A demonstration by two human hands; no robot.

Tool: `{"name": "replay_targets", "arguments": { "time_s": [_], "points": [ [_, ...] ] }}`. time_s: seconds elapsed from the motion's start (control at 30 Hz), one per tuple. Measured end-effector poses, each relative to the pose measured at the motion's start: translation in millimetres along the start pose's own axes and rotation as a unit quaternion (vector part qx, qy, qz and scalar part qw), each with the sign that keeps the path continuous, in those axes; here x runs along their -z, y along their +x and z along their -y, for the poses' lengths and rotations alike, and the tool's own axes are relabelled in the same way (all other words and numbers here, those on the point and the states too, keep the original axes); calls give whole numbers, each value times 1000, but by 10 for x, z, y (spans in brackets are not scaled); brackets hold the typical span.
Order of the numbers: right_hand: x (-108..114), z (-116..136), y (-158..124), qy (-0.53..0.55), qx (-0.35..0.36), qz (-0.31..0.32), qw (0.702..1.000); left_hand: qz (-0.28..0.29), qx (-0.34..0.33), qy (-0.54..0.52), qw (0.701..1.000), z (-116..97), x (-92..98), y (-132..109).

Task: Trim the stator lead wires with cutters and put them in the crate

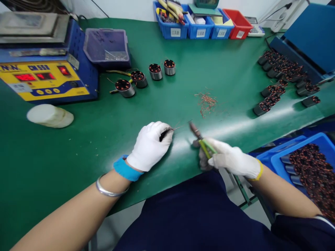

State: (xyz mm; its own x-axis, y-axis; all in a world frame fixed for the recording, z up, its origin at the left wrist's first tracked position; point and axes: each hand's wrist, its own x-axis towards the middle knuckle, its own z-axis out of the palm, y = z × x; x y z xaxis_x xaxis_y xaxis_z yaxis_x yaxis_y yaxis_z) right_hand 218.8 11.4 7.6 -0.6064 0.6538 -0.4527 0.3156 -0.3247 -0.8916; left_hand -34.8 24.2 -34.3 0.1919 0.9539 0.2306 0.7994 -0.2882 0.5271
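My left hand (150,144), in a white glove with a blue cuff, is closed round a small dark stator (165,133) whose thin copper wire ends stick out to the right. My right hand (230,159), also gloved, grips green-handled pliers (200,137) with the jaws pointing up and left toward those wires. A small gap separates the jaws from the wire tips. Both hands rest on the green mat (183,104) near its front edge.
Several wound stators (142,78) stand at mid-left, and many more (285,78) lie at right. Copper wire clippings (206,101) lie mid-mat. A blue-and-yellow machine (44,75), a white disc (49,115), parts bins (199,24) and a blue crate of stators (311,167) surround the mat.
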Motion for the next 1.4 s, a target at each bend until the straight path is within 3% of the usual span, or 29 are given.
{"name": "replay_targets", "arguments": {
  "time_s": [0.07,0.2,0.6,0.7,0.8,0.87,0.97,1.03,1.1,1.17,1.2,1.27,1.33,1.4],
  "points": [
    [-118,89,87,90,-66,76,991,-1,-4,-2,1000,8,0,-3],
    [-130,187,189,100,-131,101,981,0,-21,-6,1000,30,-9,-3],
    [-212,231,314,44,-148,49,987,-8,-37,3,999,52,-31,15],
    [-201,252,321,24,-144,51,988,0,-12,-1,1000,8,-8,-4],
    [-175,297,260,-132,-125,35,983,-4,57,36,998,-56,88,-52],
    [-159,298,181,-335,-93,-46,937,23,87,85,992,-69,176,-83],
    [-122,213,43,-572,-71,-184,796,92,85,113,986,-26,265,-99],
    [-82,133,-27,-641,-65,-220,732,91,72,96,989,15,264,-94],
    [-51,91,-58,-666,-31,-240,706,60,47,56,996,38,225,-97],
    [-60,119,-32,-647,41,-260,716,34,1,10,999,39,172,-119],
    [-85,158,6,-617,81,-268,736,27,-28,-10,999,33,147,-137],
    [-159,263,139,-519,127,-261,804,21,-90,-40,995,21,103,-180],
    [-226,364,338,-405,109,-199,885,16,-133,-62,989,15,75,-219],
    [-252,421,565,-310,81,-120,940,-13,-128,-70,989,11,65,-240]
  ]
}}
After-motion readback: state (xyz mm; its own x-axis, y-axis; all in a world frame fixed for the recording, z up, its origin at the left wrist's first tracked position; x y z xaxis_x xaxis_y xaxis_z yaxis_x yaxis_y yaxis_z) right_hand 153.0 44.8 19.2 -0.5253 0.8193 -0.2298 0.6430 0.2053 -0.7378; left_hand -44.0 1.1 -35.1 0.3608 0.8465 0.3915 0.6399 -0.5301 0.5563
